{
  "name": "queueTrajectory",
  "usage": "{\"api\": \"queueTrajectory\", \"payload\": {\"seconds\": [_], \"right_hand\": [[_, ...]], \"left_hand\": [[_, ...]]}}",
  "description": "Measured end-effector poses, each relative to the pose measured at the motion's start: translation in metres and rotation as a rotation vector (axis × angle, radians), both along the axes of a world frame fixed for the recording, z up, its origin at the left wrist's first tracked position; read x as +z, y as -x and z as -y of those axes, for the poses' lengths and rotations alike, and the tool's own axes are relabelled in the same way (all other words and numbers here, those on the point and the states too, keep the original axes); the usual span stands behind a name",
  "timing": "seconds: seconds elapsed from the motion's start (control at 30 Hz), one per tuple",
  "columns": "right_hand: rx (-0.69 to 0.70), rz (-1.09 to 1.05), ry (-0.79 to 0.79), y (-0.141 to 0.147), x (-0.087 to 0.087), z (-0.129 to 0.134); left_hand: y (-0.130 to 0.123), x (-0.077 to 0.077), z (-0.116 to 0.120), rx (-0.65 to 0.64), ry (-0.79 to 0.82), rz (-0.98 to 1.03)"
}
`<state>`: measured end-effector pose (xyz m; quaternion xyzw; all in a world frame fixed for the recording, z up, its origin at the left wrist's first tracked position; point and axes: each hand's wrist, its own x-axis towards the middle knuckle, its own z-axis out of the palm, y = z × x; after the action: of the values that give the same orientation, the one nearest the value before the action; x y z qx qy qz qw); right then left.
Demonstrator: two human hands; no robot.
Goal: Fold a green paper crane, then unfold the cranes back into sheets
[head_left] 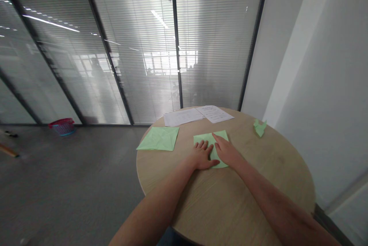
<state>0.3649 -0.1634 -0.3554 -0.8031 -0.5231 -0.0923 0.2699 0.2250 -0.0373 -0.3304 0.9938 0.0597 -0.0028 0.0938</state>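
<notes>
A light green sheet of paper point(220, 135) lies flat on the round wooden table point(212, 200). My left hand point(202, 156) rests on the left part of this sheet with its fingers spread, covering some of it. On the right part, my right hand point(226, 151) touches the paper with the index finger stretched out toward the far edge; its other fingers are partly hidden. The two hands are close together over the sheet. To the left lies a larger green sheet point(161, 139) with crease lines. A small folded green paper piece point(260, 128) stands at the right.
Two printed white sheets point(184, 117) point(215, 114) lie at the table's far edge, slightly overlapping. Behind is a glass partition with blinds point(149, 46); a white wall point(324, 85) is at the right. A red and blue basket point(63, 126) stands on the grey floor point(94, 177).
</notes>
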Motion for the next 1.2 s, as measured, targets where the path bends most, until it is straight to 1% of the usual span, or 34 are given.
{"api": "queueTrajectory", "payload": {"seconds": [0.03, 0.07, 0.17, 0.27, 0.37, 0.47, 0.63, 0.77, 0.87, 0.97, 1.03, 1.2], "right_hand": [[-0.017, -0.008, 0.089, -0.001, -0.006, -0.001], [-0.024, -0.010, 0.136, -0.003, -0.012, -0.001], [-0.055, 0.006, 0.192, -0.010, -0.024, 0.003], [-0.146, 0.056, 0.238, -0.012, -0.030, 0.006], [-0.227, 0.072, 0.275, -0.012, -0.032, 0.006], [-0.265, 0.040, 0.285, -0.016, -0.034, 0.007], [-0.308, -0.013, 0.366, -0.035, -0.034, 0.023], [-0.385, -0.006, 0.409, -0.040, -0.030, 0.034], [-0.429, -0.009, 0.440, -0.036, -0.027, 0.033], [-0.430, -0.026, 0.409, -0.033, -0.025, 0.031], [-0.425, -0.045, 0.342, -0.033, -0.024, 0.031], [-0.357, -0.269, -0.014, -0.042, -0.021, 0.035]], "left_hand": [[0.000, 0.000, -0.001, -0.001, 0.003, 0.001], [0.000, 0.000, -0.003, 0.003, 0.004, 0.001], [0.001, 0.000, -0.007, 0.063, -0.010, 0.016], [0.001, -0.001, -0.012, 0.164, -0.037, 0.050], [0.002, -0.003, -0.020, 0.253, -0.048, 0.057], [0.004, -0.004, -0.026, 0.334, -0.050, 0.052], [0.005, -0.004, -0.023, 0.470, -0.053, 0.068], [0.005, 0.002, -0.021, 0.554, -0.058, 0.114], [0.006, 0.008, -0.028, 0.571, -0.038, 0.146], [0.009, 0.013, -0.039, 0.560, 0.019, 0.184], [0.010, 0.014, -0.046, 0.553, 0.080, 0.225], [0.006, 0.010, -0.052, 0.557, 0.312, 0.352]]}}
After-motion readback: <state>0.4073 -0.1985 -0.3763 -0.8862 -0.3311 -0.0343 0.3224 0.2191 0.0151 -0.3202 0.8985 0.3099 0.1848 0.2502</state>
